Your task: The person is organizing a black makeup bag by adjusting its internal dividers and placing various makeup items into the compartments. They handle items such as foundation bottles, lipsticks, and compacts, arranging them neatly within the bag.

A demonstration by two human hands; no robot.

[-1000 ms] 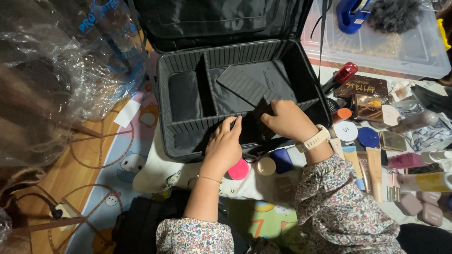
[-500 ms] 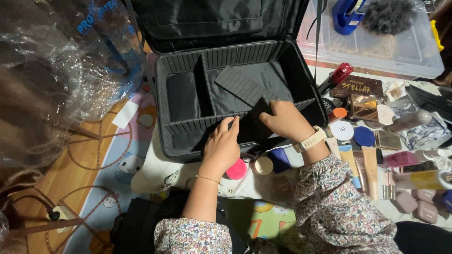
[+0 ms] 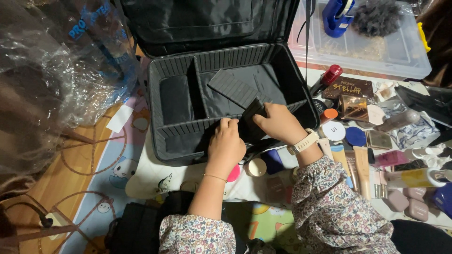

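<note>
An open black organiser case [image 3: 160, 141] with ribbed inner walls lies in front of me, its lid up at the back. My left hand [image 3: 227, 145] and my right hand [image 3: 281, 123] both grip a short black ribbed divider panel [image 3: 252, 117] standing near the case's front wall. The right wrist wears a pale watch. A second loose divider panel [image 3: 235, 88] lies tilted across the case's middle. A fixed divider [image 3: 195, 89] splits off a compartment on the left.
Several cosmetics lie right of the case: tubes [image 3: 361, 164], round compacts [image 3: 333, 130], a palette [image 3: 351, 86], a red-capped bottle [image 3: 328, 76]. A clear plastic bin [image 3: 372, 47] sits at the back right, crumpled plastic wrap [image 3: 56, 70] at the left, a black bag [image 3: 141, 226] near me.
Both hands have stayed on the short divider panel near the case's front wall; the panel now stands slightly more upright. The view has shifted a little.
</note>
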